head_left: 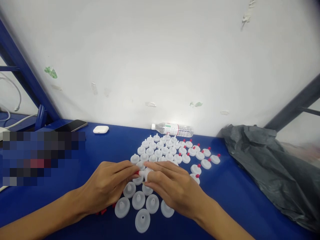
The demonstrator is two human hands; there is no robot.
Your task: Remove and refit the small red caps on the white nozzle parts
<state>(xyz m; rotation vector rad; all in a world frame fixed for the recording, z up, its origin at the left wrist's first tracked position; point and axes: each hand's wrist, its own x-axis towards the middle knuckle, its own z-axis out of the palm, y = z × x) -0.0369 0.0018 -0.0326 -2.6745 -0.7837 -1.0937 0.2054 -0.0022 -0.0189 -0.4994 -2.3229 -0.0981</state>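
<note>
My left hand (111,180) is closed in a pinch on a small red cap (136,172). In my right hand (176,185) is a white plastic nozzle lid (147,174), its spout pointing left at the cap. Cap and spout meet or nearly meet between my fingertips; how far the cap sits on is hidden. Under and around both hands lie many plain white nozzle lids (138,200). Lids with red caps on their spouts (206,163) are grouped to the right. Several loose red caps (103,211) show partly beneath my left forearm.
A clear plastic bottle (185,130) lies on its side against the wall, behind the lids. A white earbud case (101,129) and a dark phone (72,126) rest at the back left of the blue table (110,146). A dark plastic bag (260,166) covers the right side.
</note>
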